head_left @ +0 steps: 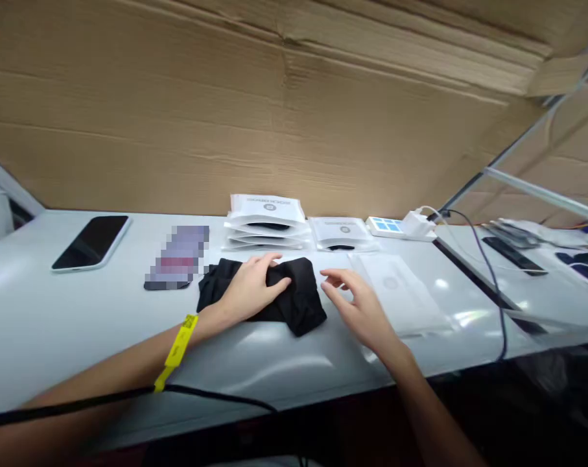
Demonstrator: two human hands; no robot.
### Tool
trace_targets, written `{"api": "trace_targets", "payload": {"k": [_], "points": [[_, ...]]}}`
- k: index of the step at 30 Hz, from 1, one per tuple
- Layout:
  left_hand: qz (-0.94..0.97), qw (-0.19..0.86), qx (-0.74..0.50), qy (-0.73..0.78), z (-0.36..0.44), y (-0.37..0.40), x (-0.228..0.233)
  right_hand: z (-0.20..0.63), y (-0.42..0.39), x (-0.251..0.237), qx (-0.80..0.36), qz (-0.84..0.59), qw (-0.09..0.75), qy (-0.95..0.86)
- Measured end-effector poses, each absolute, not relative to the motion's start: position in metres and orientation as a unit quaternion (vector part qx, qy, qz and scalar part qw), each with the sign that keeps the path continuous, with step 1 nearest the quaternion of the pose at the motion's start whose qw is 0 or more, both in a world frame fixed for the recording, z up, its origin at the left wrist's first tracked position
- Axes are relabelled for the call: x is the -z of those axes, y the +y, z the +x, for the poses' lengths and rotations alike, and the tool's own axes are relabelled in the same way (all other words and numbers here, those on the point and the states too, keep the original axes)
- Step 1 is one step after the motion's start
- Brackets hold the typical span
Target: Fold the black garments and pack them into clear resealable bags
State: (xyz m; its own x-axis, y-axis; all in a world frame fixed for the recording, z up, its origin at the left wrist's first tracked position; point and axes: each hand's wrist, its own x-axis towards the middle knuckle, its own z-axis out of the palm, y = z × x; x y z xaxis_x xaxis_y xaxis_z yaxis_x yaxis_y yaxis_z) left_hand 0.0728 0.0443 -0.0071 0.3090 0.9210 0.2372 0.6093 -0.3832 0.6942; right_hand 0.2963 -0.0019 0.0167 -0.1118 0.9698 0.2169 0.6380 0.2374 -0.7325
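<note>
A piece of folded black cloth (301,295) lies on the white table in front of me. My left hand (252,285) rests on top of it, thumb apart from the fingers, pressing rather than gripping. Just to the right of the cloth, my right hand (356,301) is held with fingers slightly bent and thumb apart, nothing between them. Partly under and beyond that hand is a flat translucent plastic bag (403,292) with a faint round logo. Behind the cloth stands a stack of frosted printed bags (267,220) with black contents, and a lower pile (340,232) sits beside it.
A phone (92,243) lies at the left, with a pixelated phone-like item (179,256) nearer the cloth. A power strip (386,226) with a white charger (417,224) is at the back right. Cables (493,279) hang over the table; a cardboard wall (225,130) rises behind.
</note>
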Motion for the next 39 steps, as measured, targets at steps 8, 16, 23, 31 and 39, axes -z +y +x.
{"api": "trace_targets", "payload": {"k": [8, 16, 23, 31, 39], "points": [[0.719, 0.363, -0.320, 0.499, 0.067, 0.065, -0.008, 0.297, 0.041, -0.001, -0.268, -0.553, 0.318, -0.722], [0.749, 0.243, -0.286, 0.547, 0.048, 0.060, 0.000, 0.273, 0.034, 0.001, -0.151, -0.538, 0.340, -0.757], [0.873, 0.016, -0.251, 0.417, 0.041, 0.031, -0.002, 0.245, -0.004, 0.005, -0.041, -0.467, 0.149, -0.871], [0.884, 0.030, -0.190, 0.426, 0.031, 0.024, 0.021, 0.249, -0.009, 0.024, -0.017, -0.519, 0.119, -0.846], [0.879, 0.023, -0.179, 0.441, 0.031, 0.020, 0.019, 0.255, -0.010, 0.031, 0.001, -0.539, 0.143, -0.830]]}}
